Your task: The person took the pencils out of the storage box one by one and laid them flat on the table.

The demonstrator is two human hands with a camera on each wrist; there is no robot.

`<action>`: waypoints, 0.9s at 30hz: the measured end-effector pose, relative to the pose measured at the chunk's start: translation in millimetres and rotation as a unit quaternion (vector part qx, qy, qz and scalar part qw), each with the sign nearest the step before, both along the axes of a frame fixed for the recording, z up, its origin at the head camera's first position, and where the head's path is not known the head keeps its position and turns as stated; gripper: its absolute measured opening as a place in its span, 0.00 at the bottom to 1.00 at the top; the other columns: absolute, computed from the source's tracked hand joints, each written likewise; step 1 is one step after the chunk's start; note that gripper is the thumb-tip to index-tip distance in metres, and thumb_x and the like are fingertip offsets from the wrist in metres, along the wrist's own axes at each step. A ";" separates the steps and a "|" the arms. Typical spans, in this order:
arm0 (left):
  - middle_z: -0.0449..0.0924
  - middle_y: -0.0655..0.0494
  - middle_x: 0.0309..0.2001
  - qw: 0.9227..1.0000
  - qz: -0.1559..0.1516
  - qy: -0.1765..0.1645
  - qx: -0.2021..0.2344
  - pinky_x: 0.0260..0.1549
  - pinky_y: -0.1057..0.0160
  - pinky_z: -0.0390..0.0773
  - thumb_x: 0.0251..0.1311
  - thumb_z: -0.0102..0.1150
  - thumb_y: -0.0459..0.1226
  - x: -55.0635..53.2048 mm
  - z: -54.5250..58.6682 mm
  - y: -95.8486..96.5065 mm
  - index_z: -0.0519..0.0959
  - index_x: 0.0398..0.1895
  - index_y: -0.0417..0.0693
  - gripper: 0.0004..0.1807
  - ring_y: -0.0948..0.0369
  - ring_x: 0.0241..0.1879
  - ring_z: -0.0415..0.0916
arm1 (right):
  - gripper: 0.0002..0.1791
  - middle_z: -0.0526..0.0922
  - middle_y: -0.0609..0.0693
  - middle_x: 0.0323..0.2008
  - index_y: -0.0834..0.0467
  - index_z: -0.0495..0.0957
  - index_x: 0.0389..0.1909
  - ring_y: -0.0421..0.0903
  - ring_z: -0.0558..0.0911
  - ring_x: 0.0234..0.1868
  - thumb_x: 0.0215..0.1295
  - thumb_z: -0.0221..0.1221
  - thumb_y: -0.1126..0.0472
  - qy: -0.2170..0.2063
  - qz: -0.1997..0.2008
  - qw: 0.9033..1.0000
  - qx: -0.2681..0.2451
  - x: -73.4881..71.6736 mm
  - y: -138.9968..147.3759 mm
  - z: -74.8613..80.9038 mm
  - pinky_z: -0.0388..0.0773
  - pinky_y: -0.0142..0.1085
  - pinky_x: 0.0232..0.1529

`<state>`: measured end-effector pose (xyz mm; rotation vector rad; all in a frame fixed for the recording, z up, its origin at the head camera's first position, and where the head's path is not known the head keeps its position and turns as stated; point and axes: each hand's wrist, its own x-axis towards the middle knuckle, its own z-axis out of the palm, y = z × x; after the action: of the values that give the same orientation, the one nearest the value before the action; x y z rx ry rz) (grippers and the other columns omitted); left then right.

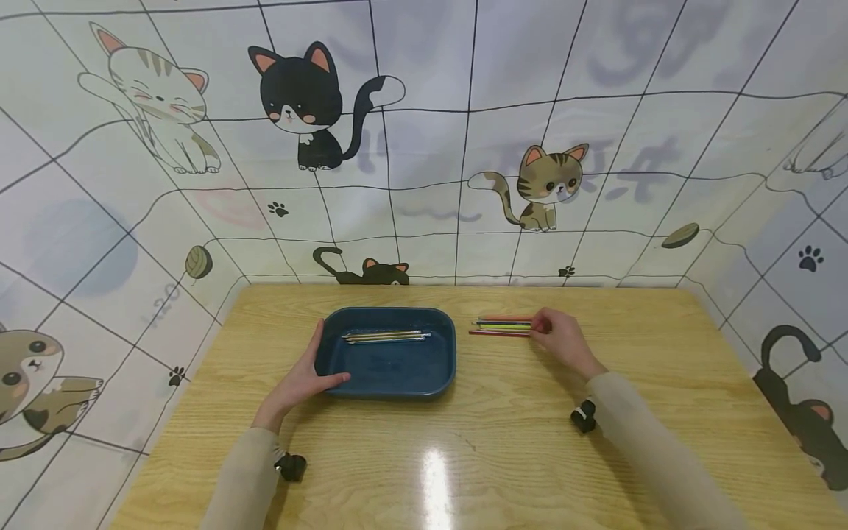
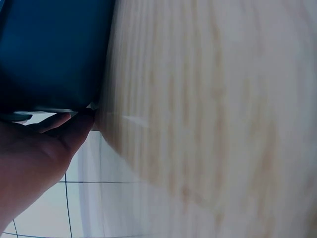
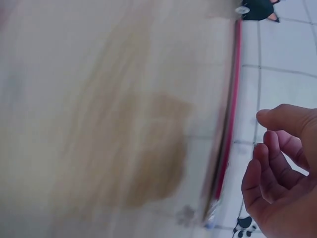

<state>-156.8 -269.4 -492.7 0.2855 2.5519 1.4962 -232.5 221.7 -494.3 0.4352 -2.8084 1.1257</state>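
A dark blue rectangular tray (image 1: 391, 383) with raised walls stands on the table, several slim pencils (image 1: 384, 337) lying side by side in it. My left hand (image 1: 301, 379) holds its left end, fingers along the side wall and thumb over the front rim; the left wrist view shows that hand (image 2: 47, 144) against the blue wall. To the right of the tray lies a row of coloured pencils (image 1: 500, 325). Over their right ends is my right hand (image 1: 563, 338). In the right wrist view its fingers (image 3: 267, 173) are loosely curled, beside a red pencil (image 3: 230, 109), with nothing seen between them.
The light wooden table (image 1: 517, 456) carries both the tray and the loose pencils. Behind it and at both sides hangs a white cloth (image 1: 430, 147) with a grid and cartoon cats. A small black device (image 1: 584, 417) is worn at the right wrist, another (image 1: 290, 467) at the left.
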 end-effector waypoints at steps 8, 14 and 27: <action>0.26 0.41 0.76 1.000 0.000 -0.003 -0.008 0.63 0.34 0.41 0.54 0.70 0.38 4.4 11.4 4.1 0.29 0.77 0.45 0.63 0.40 0.72 0.28 | 0.05 0.79 0.50 0.28 0.64 0.78 0.33 0.47 0.77 0.32 0.58 0.64 0.71 -0.001 0.031 0.999 -0.041 8.7 -32.8 15.9 0.75 0.40 0.34; 0.27 0.35 0.75 1.000 -0.002 -0.008 -0.002 0.63 0.34 0.41 0.53 0.69 0.34 16.9 40.0 14.7 0.31 0.76 0.38 0.61 0.37 0.72 0.29 | 0.04 0.80 0.48 0.29 0.61 0.79 0.34 0.45 0.77 0.32 0.60 0.64 0.69 -0.015 0.049 0.995 -0.083 20.0 -62.0 24.4 0.76 0.39 0.35; 0.26 0.36 0.75 1.000 -0.011 -0.008 0.025 0.64 0.35 0.40 0.48 0.74 0.34 17.1 38.6 14.8 0.30 0.75 0.37 0.65 0.38 0.72 0.29 | 0.04 0.79 0.46 0.27 0.59 0.80 0.32 0.43 0.77 0.29 0.58 0.66 0.68 0.014 0.101 0.984 -0.144 35.8 -118.0 28.5 0.75 0.34 0.30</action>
<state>-139.7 -254.6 -454.1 0.3068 2.4937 1.5487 -196.7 103.8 -465.9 0.7111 -2.5643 1.5228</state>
